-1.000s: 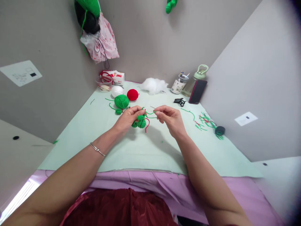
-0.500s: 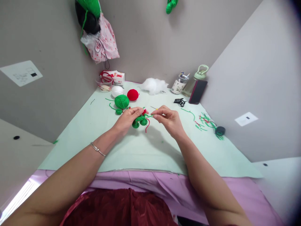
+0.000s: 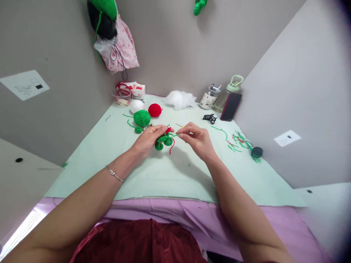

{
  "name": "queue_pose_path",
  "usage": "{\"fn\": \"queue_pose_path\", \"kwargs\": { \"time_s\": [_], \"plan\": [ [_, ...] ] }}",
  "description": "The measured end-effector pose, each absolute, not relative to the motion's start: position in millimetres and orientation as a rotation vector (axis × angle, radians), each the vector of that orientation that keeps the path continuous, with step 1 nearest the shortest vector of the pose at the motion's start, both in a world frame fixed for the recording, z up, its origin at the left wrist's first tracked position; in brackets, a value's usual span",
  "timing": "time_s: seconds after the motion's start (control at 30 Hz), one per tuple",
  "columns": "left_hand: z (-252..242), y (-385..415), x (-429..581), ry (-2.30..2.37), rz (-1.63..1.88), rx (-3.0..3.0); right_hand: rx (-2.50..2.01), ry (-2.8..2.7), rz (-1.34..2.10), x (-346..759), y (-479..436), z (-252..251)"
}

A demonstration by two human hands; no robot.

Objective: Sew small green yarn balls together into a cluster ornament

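My left hand is closed on a small green crocheted piece with red yarn tails hanging from it, held just above the pale green mat. My right hand is pinched on a thin needle or hook and a green strand right beside the piece. The two hands almost touch at the fingertips. A green yarn ball lies just behind my left hand, with a red ball and a white ball beyond it.
White stuffing, a pen jar, a water bottle and a phone stand along the back. A black hair clip, yarn scraps and a black tape roll lie at right. Bags hang on the wall.
My right hand has moved left, closer to the crocheted piece, drawing the green strand in. My left hand turned the piece slightly, showing a red tip.
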State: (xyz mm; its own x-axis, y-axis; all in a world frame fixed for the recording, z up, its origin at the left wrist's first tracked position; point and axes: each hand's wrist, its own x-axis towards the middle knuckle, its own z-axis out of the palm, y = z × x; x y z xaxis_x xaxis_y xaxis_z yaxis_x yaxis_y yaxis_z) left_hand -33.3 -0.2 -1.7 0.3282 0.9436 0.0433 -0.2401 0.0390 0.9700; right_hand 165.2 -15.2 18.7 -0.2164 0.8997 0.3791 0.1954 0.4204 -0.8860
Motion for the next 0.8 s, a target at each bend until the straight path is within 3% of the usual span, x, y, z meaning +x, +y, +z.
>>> {"fn": "queue_pose_path", "kwargs": {
  "time_s": [0.8],
  "plan": [
    [-2,-7,-25,0.733,1.07,1.027,-0.974,-1.57,1.052,150,-16,10]
  ]
}}
